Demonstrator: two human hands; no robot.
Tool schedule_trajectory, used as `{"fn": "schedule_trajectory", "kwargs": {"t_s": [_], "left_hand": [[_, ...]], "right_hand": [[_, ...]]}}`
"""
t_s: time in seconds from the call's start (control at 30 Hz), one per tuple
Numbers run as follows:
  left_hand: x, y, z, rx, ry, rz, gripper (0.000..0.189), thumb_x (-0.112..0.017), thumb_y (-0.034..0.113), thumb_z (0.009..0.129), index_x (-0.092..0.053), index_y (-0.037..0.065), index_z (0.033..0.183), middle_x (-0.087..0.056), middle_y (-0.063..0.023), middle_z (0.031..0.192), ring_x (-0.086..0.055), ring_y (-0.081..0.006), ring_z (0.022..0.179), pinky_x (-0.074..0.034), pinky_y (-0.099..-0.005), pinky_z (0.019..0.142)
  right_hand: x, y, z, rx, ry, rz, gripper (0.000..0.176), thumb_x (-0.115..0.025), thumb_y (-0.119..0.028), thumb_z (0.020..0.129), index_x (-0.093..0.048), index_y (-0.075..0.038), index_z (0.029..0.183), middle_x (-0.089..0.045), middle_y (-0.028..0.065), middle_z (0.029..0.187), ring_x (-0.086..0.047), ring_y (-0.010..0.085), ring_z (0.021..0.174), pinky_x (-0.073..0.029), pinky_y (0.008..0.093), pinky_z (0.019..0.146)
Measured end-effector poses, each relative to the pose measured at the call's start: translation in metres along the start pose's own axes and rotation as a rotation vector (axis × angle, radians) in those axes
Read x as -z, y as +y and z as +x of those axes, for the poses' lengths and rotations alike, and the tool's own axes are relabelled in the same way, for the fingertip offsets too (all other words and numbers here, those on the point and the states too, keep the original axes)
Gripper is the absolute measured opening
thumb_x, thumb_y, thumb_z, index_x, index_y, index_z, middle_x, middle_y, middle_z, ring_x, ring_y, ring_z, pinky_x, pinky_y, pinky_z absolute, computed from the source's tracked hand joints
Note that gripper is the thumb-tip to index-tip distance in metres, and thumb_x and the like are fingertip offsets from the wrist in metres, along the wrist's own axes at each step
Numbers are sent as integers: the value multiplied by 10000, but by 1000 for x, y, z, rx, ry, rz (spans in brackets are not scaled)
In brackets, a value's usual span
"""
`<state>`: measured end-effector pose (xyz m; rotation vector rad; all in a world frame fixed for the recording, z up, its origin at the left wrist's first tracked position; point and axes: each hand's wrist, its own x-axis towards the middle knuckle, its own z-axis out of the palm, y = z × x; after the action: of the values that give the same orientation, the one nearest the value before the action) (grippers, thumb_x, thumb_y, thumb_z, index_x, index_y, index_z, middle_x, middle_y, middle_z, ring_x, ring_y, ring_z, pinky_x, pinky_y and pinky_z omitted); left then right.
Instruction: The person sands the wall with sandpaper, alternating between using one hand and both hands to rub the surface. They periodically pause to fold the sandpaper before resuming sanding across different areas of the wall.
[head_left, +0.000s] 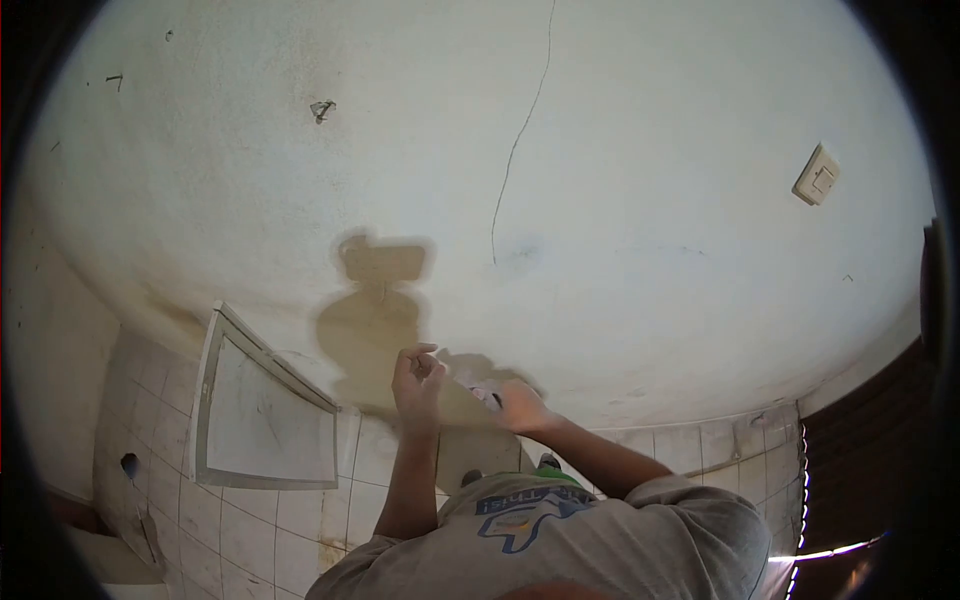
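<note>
My left hand point(418, 385) is raised in front of the wall, its fingers curled in and the thumb close to the bent index finger. Whatever may be between those fingers is too small to make out. To its right, my right hand point(522, 408) is closed around a small whitish object with a dark part point(486, 396); most of it is hidden by the fingers. The two hands are apart. Behind them is a pale painted wall point(640, 330), on which the shadow of my head and arms point(370, 325) falls.
A thin crack point(516, 150) runs down the wall. A light switch point(818, 177) is at upper right. A framed white panel point(265, 410) stands out at left. White tiles point(250, 525) lie below, with a dark hole point(129, 465). A dark curtain-like covering point(860, 470) hangs at right.
</note>
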<state>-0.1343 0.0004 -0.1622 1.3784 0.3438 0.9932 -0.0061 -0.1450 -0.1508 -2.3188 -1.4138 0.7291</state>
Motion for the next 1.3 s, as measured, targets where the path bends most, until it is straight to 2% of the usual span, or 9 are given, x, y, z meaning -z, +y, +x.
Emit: {"fn": "schedule_trajectory", "kwargs": {"t_s": [0.13, 0.33, 0.53, 0.6, 0.77, 0.83, 1.0, 1.17, 1.3], "left_hand": [[15, -28, -9, 63, -255, 29, 510, -615, 238, 951, -531, 19, 1404, -630, -38, 1073, -595, -161, 1015, -474, -331, 879], [9, -40, -37, 495, -461, -272, 456, -652, 276, 996, -558, 46, 1378, -626, -22, 1195, -585, -139, 1141, -485, -336, 989], [-7, 123, 56, -200, -204, 40, 300, -591, 158, 1030, -614, -27, 1266, -676, -93, 1120, -658, -186, 1022, -530, -336, 923], [-28, 179, 89, -733, 8, 404, 241, -557, 31, 991, -655, -77, 1182, -706, -200, 1072, -709, -303, 971, -548, -358, 892], [-84, 134, 162, -461, -72, 1066, 601, -540, -79, 789, -584, -29, 1386, -589, -287, 1377, -547, -477, 1306, -427, -508, 1146], [-100, 68, 145, -843, -1, 870, 714, -563, -64, 732, -528, -8, 1443, -518, -273, 1470, -444, -473, 1410, -361, -548, 1192], [-87, -1, 67, -696, 99, 1025, 561, -513, 0, 910, -500, -6, 1471, -504, -254, 1500, -411, -472, 1439, -321, -548, 1202], [-39, 103, 137, -633, 679, 1029, 410, -458, 85, 1054, -517, -94, 1418, -505, -262, 1510, -460, -390, 1432, -339, -412, 1182], [-48, 145, 183, -533, 627, 623, 486, -490, 4, 977, -495, -72, 1457, -481, -292, 1511, -407, -451, 1449, -315, -449, 1204]], "right_hand": [[5, -9, -36, 297, 279, 982, 365, -506, -264, 1094, -642, 40, 1241, -720, 49, 1104, -652, 123, 960, -510, 310, 851], [16, -1, -53, 298, 183, 1159, 269, -543, -212, 1083, -669, 6, 1180, -720, 49, 1099, -634, 95, 973, -498, 276, 874], [46, -5, -59, 294, 238, 1220, 205, -574, -197, 1069, -683, -23, 1067, -721, 51, 984, -653, 105, 864, -503, 274, 781], [48, 4, -64, 361, 140, 1160, 184, -592, -170, 1056, -683, -11, 1066, -717, 46, 961, -649, 102, 854, -499, 276, 757], [27, 31, -70, 369, 116, 915, 158, -620, -115, 1027, -697, 19, 1058, -719, 41, 955, -647, 108, 867, -507, 281, 782], [9, 40, -72, 345, 153, 1008, 169, -621, -113, 1023, -708, 29, 1056, -724, 46, 962, -650, 121, 877, -515, 293, 801], [24, 55, -86, 207, -50, 1058, 194, -641, -139, 1011, -736, 29, 1028, -746, 86, 951, -683, 179, 901, -533, 332, 827], [36, 96, -75, 317, 185, 445, 164, -700, -142, 951, -739, -2, 1027, -749, 131, 968, -706, 251, 909, -540, 360, 842], [55, 99, -53, 628, 368, 266, 134, -714, -113, 923, -732, -12, 1008, -743, 144, 973, -705, 280, 902, -541, 374, 848]]}}
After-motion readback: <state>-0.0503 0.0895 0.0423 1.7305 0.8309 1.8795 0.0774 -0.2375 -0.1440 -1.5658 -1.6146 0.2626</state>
